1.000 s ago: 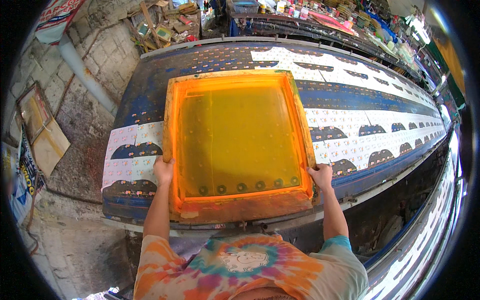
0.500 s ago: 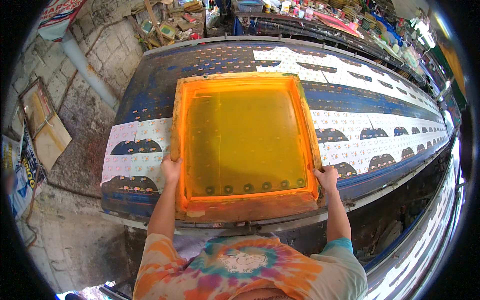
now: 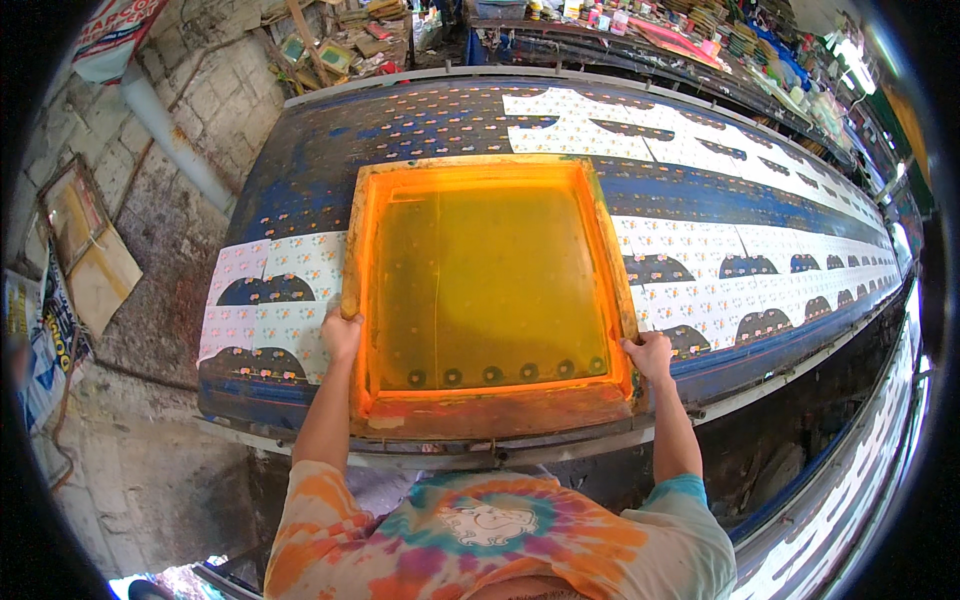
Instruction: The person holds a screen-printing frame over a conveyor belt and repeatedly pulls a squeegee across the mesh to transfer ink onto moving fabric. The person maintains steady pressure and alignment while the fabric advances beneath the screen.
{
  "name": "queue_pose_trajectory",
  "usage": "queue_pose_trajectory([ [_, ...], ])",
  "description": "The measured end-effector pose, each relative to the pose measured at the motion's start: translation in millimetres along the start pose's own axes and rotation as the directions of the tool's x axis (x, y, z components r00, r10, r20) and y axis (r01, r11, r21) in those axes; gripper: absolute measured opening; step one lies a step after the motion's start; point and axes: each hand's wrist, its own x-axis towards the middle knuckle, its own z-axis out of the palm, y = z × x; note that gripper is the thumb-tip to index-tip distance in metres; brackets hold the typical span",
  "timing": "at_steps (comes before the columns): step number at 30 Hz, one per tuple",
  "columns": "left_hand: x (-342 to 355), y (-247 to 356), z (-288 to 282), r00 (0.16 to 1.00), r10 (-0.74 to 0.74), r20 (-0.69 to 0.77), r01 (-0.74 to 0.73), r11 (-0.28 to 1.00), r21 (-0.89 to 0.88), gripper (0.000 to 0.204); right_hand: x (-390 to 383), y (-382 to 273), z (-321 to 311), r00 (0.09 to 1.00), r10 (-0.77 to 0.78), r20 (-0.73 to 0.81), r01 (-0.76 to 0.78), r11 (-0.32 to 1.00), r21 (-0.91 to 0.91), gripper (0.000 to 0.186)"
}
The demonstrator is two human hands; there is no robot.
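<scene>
In front of me is a large screen printing frame point(image 3: 490, 290), with wooden sides, orange inner edges and a yellow-green see-through mesh. A row of dark round marks shows along the near part of its mesh. My left hand point(image 3: 342, 334) grips the left side of the frame near its front corner. On the opposite side, my right hand point(image 3: 652, 354) is closed around the right edge. Beneath and around the frame lies a long dark-blue table point(image 3: 320, 190). White cut fabric pieces point(image 3: 330, 247) with small printed motifs lie flat on both sides of the frame.
More white fabric pieces point(image 3: 580, 105) lie along the far side of the table. Behind it stands a cluttered bench point(image 3: 560, 40) with jars and stacked frames. A grey pipe point(image 3: 180, 145) slants along the left wall. Another table with white pieces point(image 3: 850, 500) runs at right.
The far edge of the screen frame now sits slightly lower in the picture, and its right side has shifted a little left. Both hands keep their grip.
</scene>
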Motion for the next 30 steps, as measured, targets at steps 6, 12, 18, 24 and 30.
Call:
queue_pose_trajectory([
  [6,2,-10,11,1.0,-0.003,0.031,0.0,0.996,0.092,0.034,-1,6,1,0.994,0.057,0.096,-0.061,0.997,0.044,0.046],
  [12,-2,-19,12,1.0,0.004,0.028,-0.008,0.986,0.169,0.038,-21,-78,-7,0.993,-0.099,0.057,0.112,0.951,-0.288,0.066],
  [18,1,-21,20,0.998,0.053,-0.024,-0.052,0.997,0.053,0.046,-129,-168,20,0.471,-0.812,0.345,0.825,0.544,0.154,0.054],
  [24,1,-21,13,0.99,-0.029,0.136,0.033,0.999,-0.027,0.049,-132,-210,39,0.67,-0.518,0.531,0.655,0.75,-0.095,0.034],
  [30,-2,-18,17,0.998,-0.002,0.06,-0.001,0.999,0.04,0.043,-113,-229,44,0.734,-0.369,0.57,0.577,0.782,-0.237,0.033],
])
